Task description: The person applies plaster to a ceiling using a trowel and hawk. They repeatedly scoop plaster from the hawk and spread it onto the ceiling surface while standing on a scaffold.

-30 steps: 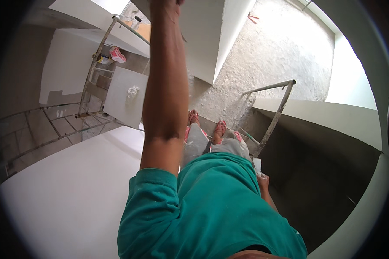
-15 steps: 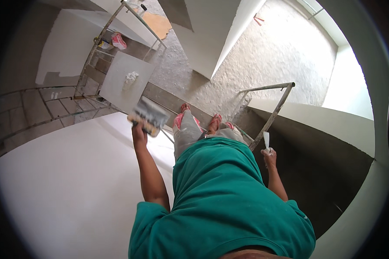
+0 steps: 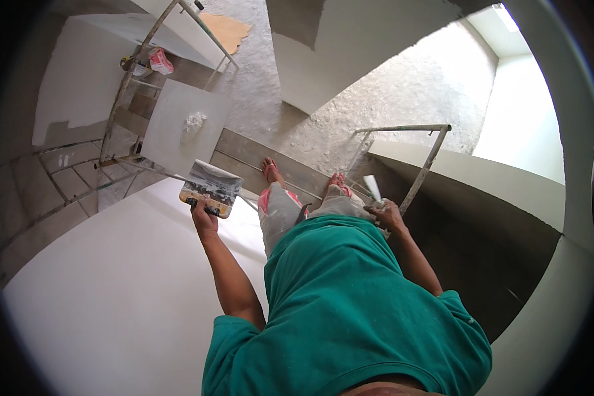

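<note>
Left hand (image 3: 206, 214) at nine o'clock clasps wide, rectangular, grey-smeared spreader (image 3: 214, 185); right hand (image 3: 388, 214) at three o'clock grips slim white hand tool (image 3: 372, 188). White, paste-like lump (image 3: 193, 123) sits on pale square board (image 3: 162, 138), ten o'clock.

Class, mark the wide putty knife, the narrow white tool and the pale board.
Wide putty knife (image 3: 211, 187), head view: blade's middle.
Narrow white tool (image 3: 372, 187), head view: white end.
Pale board (image 3: 162, 132), head view: bare surface.
</note>
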A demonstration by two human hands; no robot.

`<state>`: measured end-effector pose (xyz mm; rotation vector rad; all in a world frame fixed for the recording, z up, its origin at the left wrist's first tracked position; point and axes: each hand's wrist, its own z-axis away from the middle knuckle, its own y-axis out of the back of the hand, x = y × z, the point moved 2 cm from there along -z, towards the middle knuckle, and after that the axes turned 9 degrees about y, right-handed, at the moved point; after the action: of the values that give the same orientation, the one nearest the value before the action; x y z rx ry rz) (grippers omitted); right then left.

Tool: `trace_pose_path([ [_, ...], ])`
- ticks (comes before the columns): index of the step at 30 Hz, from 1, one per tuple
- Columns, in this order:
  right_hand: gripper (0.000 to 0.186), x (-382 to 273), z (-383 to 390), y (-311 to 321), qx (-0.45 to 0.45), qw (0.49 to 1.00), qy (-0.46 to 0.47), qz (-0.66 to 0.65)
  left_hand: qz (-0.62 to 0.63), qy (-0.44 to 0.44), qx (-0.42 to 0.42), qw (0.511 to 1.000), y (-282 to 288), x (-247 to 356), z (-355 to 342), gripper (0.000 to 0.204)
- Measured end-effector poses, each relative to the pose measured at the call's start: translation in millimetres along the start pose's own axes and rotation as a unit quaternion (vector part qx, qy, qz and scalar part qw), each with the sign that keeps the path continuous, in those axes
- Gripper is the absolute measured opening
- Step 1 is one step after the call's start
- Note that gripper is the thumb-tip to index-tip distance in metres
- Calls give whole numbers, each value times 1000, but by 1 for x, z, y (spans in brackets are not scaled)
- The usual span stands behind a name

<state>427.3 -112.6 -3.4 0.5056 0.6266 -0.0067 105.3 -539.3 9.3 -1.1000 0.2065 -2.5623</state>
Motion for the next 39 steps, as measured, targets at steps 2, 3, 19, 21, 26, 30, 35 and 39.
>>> trace_pose_path([
  [2, 35, -18, -9, -30, -15, 997, 10, 71, -3, 3, -23, 1000, -2, 20, -24, 50],
  [3, 34, -24, -8, -44, -10, 995, 24, 98, -5, 12, -31, 999, -3, 28, -34, 50],
  [19, 31, -166, -2, -91, -131, 987, 68, -63, -11, 52, -94, 994, -8, 63, -112, 51],
  [21, 34, -178, -8, -94, -127, 984, 111, -54, -7, 62, -84, 994, -8, 69, -105, 53],
  [26, 35, -173, -21, -83, -102, 985, 138, -16, 41, 50, -72, 995, -28, 63, -77, 54],
  [30, 35, -157, -17, -78, -77, 986, 144, 33, 21, 54, -70, 996, -24, 38, -74, 50],
  [35, 42, -164, -27, -71, 89, 955, 272, 84, -16, 41, -111, 993, -70, 47, -58, 32],
  [39, 44, -251, -9, -44, 74, 958, 270, 56, 21, -49, -204, 978, -160, 95, 16, 54],
])
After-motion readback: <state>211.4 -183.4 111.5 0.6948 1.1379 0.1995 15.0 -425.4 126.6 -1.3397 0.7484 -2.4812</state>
